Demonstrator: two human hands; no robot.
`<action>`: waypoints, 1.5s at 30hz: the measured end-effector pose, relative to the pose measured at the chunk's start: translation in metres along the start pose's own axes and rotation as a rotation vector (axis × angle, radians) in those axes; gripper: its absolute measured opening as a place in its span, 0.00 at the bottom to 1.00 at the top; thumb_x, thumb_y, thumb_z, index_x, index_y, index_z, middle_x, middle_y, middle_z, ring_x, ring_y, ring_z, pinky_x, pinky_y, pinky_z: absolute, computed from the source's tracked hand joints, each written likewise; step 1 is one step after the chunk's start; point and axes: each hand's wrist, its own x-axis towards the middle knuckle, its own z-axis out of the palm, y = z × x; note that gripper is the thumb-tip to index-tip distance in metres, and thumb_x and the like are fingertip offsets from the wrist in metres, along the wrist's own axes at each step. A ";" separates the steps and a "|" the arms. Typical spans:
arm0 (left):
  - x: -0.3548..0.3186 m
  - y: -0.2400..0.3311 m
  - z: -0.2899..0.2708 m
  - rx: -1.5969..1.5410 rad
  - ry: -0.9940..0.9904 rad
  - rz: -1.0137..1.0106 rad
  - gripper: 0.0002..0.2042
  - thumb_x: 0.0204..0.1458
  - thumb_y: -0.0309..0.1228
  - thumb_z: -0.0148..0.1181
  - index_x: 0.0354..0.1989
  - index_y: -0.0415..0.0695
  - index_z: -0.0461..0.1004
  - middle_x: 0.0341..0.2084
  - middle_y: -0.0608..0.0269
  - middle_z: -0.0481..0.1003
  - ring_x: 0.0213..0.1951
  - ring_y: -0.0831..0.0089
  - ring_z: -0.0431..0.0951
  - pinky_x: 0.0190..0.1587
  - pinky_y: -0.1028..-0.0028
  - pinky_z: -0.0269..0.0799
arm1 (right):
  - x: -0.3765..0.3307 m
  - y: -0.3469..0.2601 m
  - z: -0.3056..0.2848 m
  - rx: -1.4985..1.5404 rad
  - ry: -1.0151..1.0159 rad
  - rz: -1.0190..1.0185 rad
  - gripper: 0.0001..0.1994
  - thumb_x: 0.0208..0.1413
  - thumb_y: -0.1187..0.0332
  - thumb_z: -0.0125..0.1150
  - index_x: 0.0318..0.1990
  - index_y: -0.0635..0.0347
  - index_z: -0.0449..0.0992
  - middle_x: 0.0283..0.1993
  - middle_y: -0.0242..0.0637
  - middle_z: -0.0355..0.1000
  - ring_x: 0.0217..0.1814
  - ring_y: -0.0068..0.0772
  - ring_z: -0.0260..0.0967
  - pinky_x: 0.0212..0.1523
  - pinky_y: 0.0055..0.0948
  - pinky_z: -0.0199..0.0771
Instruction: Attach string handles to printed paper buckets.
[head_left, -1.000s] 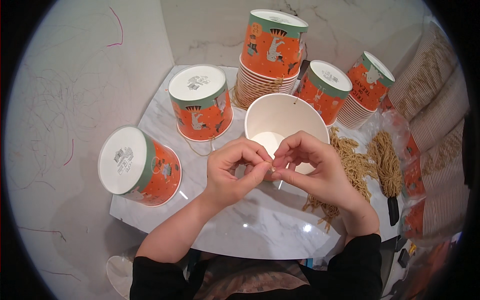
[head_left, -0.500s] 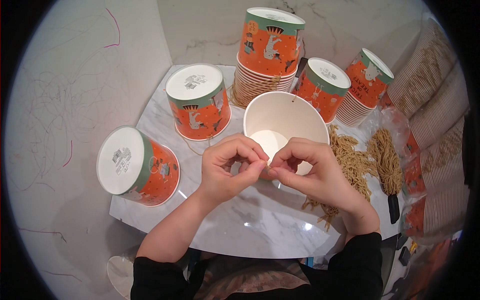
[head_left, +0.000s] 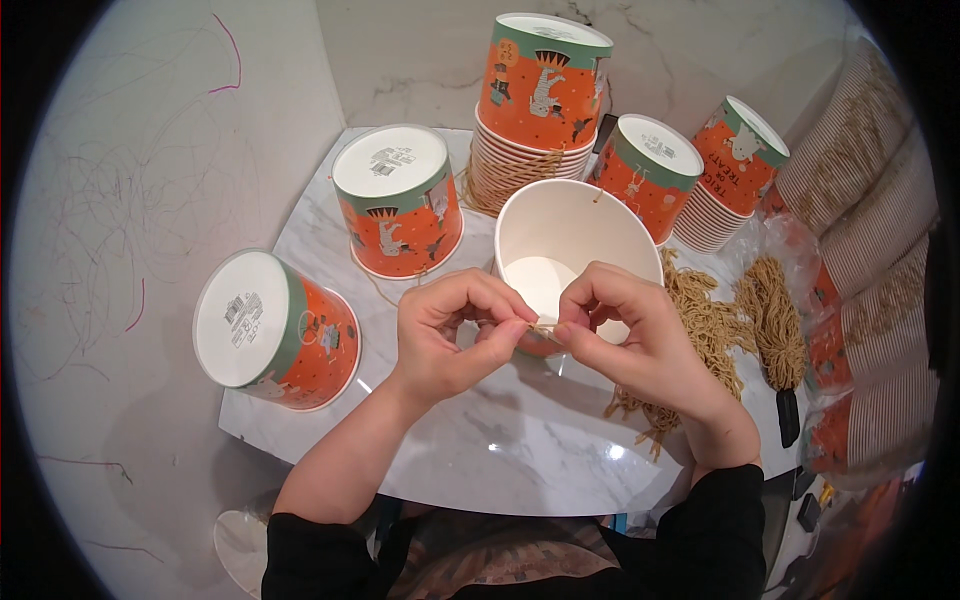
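An upright paper bucket (head_left: 585, 230) with a white inside and an orange printed outside stands in front of me on the marble-patterned table (head_left: 480, 450). At its near rim, my left hand (head_left: 450, 325) pinches a thin tan cord (head_left: 543, 327) between thumb and fingertips. My right hand (head_left: 635, 335) pinches the same cord just to the right, so a short length stretches between them. A bit of tan cord also shows at a hole in the far rim. My fingers partly cover the near rim and the cord's ends.
Upside-down orange buckets stand at left (head_left: 240, 320) and back left (head_left: 390, 165). Behind are a tall bucket stack (head_left: 545, 90) wrapped with cord, and two more (head_left: 650, 165) (head_left: 740, 150). Loose cords (head_left: 705, 330) and a tied bundle (head_left: 775, 320) lie right, beside plastic-wrapped bucket stacks (head_left: 885, 280).
My hands have drawn slightly apart, exposing a short stretch of cord between the fingertips. The upright bucket has shifted a little to the right.
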 end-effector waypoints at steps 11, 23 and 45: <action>0.000 0.002 -0.001 0.048 -0.001 -0.030 0.08 0.51 0.18 0.67 0.35 0.41 0.73 0.33 0.61 0.82 0.28 0.88 0.73 0.31 0.85 0.68 | 0.000 0.001 -0.001 0.006 -0.015 0.006 0.06 0.59 0.73 0.65 0.35 0.63 0.74 0.34 0.28 0.70 0.35 0.17 0.67 0.39 0.22 0.70; 0.001 0.001 0.002 0.245 -0.031 0.064 0.14 0.45 0.19 0.75 0.36 0.43 0.75 0.29 0.69 0.80 0.23 0.89 0.70 0.28 0.85 0.67 | 0.001 -0.002 -0.002 0.014 -0.022 0.008 0.06 0.60 0.72 0.65 0.36 0.63 0.75 0.34 0.27 0.71 0.36 0.15 0.70 0.40 0.21 0.72; 0.010 0.003 -0.002 0.377 -0.118 0.149 0.05 0.45 0.20 0.72 0.30 0.42 0.83 0.28 0.66 0.82 0.28 0.82 0.79 0.30 0.81 0.75 | -0.003 -0.005 -0.015 -0.181 0.036 -0.064 0.04 0.50 0.77 0.63 0.31 0.66 0.73 0.29 0.32 0.68 0.33 0.24 0.67 0.37 0.26 0.68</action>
